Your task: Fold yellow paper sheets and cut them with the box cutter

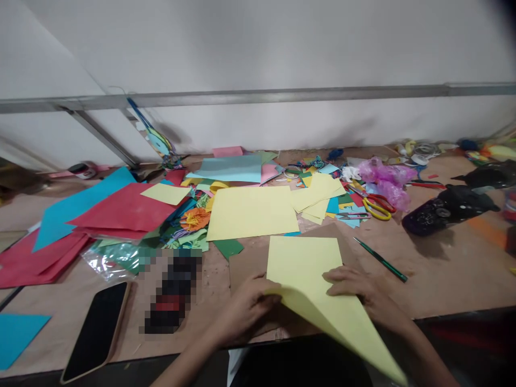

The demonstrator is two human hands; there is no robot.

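Observation:
A pale yellow paper sheet (304, 263) lies partly over a brown cardboard piece (248, 266), its lower end lifted and reaching past the table's front edge. My left hand (258, 295) pinches the sheet's left edge between thumb and fingers, and the paper bends there. On top of the sheet, near its right edge, my right hand (355, 287) rests with fingers stretched out and a little apart. A green pen (381, 259) lies to the right of that hand. Just beyond the sheet is a second, larger yellow sheet (252, 213).
Left are red sheets (131, 209), a black phone (97, 330) and a pixelated dark item (171, 295). Behind lie light blue paper (229, 168) and paper scraps. Yellow-and-red-handled scissors (377, 208), pink plastic (387, 180) and a dark bottle (443, 212) stand right. A wall closes the back.

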